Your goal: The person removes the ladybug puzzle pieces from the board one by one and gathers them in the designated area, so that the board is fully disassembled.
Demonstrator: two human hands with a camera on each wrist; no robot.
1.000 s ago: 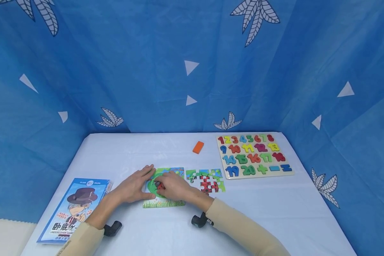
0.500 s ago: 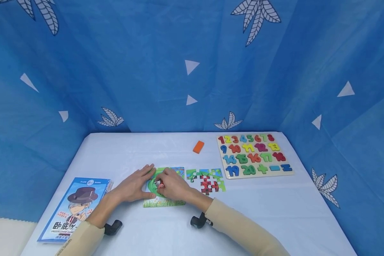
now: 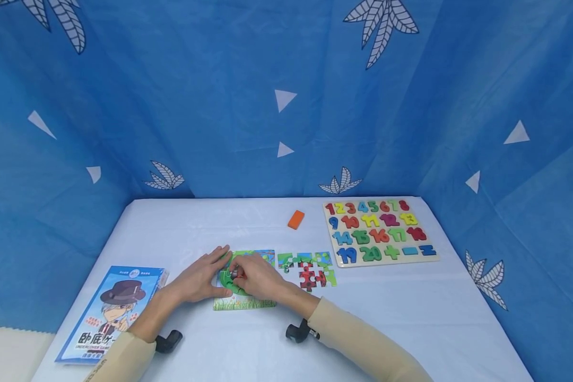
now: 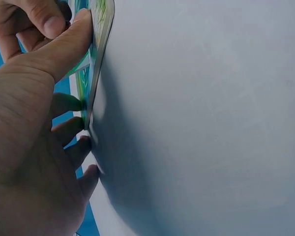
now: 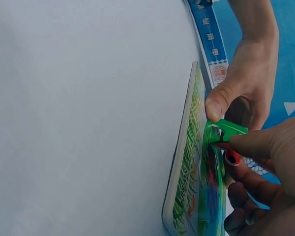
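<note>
In the head view a jigsaw board [image 3: 245, 303] with a grassy picture lies on the white table. My left hand [image 3: 198, 278] rests with spread fingers at its left edge; the left wrist view shows the thumb [image 4: 71, 44] on the board. My right hand [image 3: 258, 277] is over the board's middle. In the right wrist view its thumb and finger pinch a green and red jigsaw piece [image 5: 230, 129], tilted up from the board near the left thumb. Right of the board lie several loose jigsaw pieces [image 3: 307, 278], some joined, with ladybug parts.
A wooden number board [image 3: 384, 260] stands at the table's right rear. Behind the jigsaw lies an orange block [image 3: 295, 219]. A blue boxed game [image 3: 119, 313] with a hatted figure is at the left, partly under the left forearm. Blue cloth [image 3: 239, 106] encloses the back and sides.
The right hand has stayed over the board's middle, its fingers shifting slightly and turning the piece from its earlier ladybug-side view. The left hand has kept its place.
</note>
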